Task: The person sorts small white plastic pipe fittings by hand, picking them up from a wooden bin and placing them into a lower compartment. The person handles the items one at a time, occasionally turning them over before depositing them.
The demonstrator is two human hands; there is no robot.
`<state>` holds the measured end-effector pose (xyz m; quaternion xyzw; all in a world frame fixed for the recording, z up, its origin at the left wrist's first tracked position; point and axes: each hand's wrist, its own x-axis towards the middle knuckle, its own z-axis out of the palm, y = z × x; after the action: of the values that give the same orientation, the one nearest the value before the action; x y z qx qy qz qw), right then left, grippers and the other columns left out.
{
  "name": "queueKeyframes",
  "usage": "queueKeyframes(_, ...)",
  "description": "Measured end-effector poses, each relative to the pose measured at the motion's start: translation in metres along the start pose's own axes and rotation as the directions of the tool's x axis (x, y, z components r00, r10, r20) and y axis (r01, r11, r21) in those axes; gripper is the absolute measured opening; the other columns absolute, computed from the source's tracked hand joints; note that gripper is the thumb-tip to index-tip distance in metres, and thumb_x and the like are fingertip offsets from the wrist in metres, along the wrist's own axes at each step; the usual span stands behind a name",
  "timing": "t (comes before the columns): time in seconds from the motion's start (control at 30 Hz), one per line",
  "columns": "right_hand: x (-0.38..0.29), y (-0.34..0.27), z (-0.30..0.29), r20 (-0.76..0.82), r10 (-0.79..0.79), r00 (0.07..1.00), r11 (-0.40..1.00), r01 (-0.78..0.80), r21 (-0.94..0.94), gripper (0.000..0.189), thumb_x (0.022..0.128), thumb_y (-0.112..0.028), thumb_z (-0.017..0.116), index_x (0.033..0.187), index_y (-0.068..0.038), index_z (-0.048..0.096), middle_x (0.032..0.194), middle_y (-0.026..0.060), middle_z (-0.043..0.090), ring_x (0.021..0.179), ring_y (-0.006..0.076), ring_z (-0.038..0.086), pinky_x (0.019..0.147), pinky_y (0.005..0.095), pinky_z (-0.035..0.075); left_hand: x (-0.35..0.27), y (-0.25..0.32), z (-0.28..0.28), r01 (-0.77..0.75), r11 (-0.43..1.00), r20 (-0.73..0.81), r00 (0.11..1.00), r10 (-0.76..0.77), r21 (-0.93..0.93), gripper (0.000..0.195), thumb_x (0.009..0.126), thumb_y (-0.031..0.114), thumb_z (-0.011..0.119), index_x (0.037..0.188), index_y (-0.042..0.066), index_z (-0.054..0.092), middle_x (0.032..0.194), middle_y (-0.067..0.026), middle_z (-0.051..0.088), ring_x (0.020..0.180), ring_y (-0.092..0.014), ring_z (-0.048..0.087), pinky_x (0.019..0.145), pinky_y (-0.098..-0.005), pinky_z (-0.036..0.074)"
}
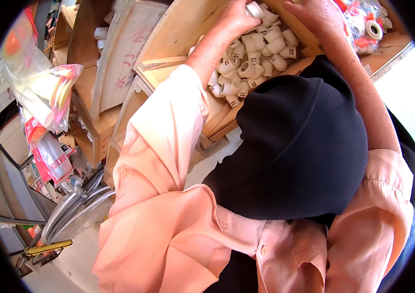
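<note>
At the top of the view my left hand [237, 17] grips a white plastic pipe fitting [255, 10] between thumb and fingers. Below it, a wooden bin [178, 27] holds a heap of white plastic elbow pipe fittings [253, 71], many bearing small dark labels. My right hand [315, 13] is over the bin's right side, near its wooden wall [300, 31]. The upper edge of the view cuts off its fingers, so whether it holds anything is hidden.
Clear bags of white and orange fittings [366, 27] lie on a wooden shelf right of the bin. More wooden bins [99, 135] stand at left. Plastic-bagged goods [52, 99] hang farther left, above a coil of grey and white pipe [72, 210]. Black cloth [302, 154] covers the middle.
</note>
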<state>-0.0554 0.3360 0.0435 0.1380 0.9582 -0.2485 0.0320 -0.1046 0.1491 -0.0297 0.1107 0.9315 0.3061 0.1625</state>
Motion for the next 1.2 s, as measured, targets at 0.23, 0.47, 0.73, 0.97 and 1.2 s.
queueKeyframes(0.23, -0.003, -0.005, -0.008, 0.004, 0.056, 0.998, 0.998, -0.056, -0.043, 0.048, 0.073, -0.038, 0.068, 0.107, -0.005, 0.062, 0.099, 0.0213, 0.066, 0.095, 0.0358, 0.064, 0.085, 0.0427, 0.050, 0.010, -0.018, 0.036, 0.067, 0.995, -0.013, 0.998, -0.067, 0.076, 0.046, 0.073, 0.014, 0.069, 0.118, 0.011, 0.060, 0.118, -0.0170, 0.062, 0.113, -0.035, 0.056, 0.094, -0.0423, 0.046)
queueKeyframes(0.47, 0.006, -0.001, 0.005, 0.030, 0.075, 0.997, 0.994, -0.072, -0.080, 0.051, 0.072, -0.040, 0.068, 0.110, -0.006, 0.062, 0.100, 0.0205, 0.066, 0.096, 0.0349, 0.064, 0.086, 0.0421, 0.050, 0.010, -0.023, 0.021, 0.092, 0.986, -0.210, 0.976, -0.062, 0.138, 0.055, 0.072, 0.015, 0.068, 0.124, 0.003, 0.051, 0.120, -0.0208, 0.054, 0.112, -0.038, 0.053, 0.093, -0.0452, 0.045)
queueKeyframes(0.73, -0.004, -0.010, -0.009, 0.042, 0.078, 0.996, 0.996, -0.076, -0.052, 0.053, 0.072, -0.039, 0.068, 0.112, -0.006, 0.060, 0.103, 0.0204, 0.066, 0.098, 0.0340, 0.063, 0.087, 0.0415, 0.049, -0.073, -0.032, -0.067, -0.231, 0.856, -0.253, 0.960, 0.123, -0.461, 0.044, 0.085, 0.012, 0.066, 0.126, 0.004, 0.050, 0.111, -0.0107, 0.058, 0.091, -0.014, 0.059, 0.078, -0.0269, 0.051)
queueKeyframes(0.97, -0.008, -0.013, -0.008, 0.018, 0.073, 0.997, 0.997, -0.073, -0.037, 0.051, 0.072, -0.036, 0.070, 0.112, -0.005, 0.060, 0.103, 0.0208, 0.065, 0.100, 0.0340, 0.063, 0.088, 0.0408, 0.049, -0.196, -0.034, -0.139, 0.015, 0.685, -0.027, 0.998, -0.051, -0.728, 0.033, 0.091, 0.008, 0.057, 0.122, -0.003, 0.052, 0.105, -0.0155, 0.065, 0.091, -0.021, 0.064, 0.076, -0.0307, 0.050)
queueKeyframes(1.2, -0.004, -0.008, 0.000, -0.026, 0.015, 1.000, 1.000, -0.015, -0.012, 0.049, 0.072, -0.034, 0.071, 0.107, -0.003, 0.060, 0.099, 0.0221, 0.065, 0.096, 0.0352, 0.063, 0.085, 0.0420, 0.049, -0.312, -0.128, -0.142, 0.292, 0.372, 0.183, 0.936, -0.301, -0.881, 0.024, 0.094, 0.020, 0.054, 0.105, -0.001, 0.060, 0.095, -0.0165, 0.067, 0.086, -0.026, 0.066, 0.075, -0.0342, 0.051)
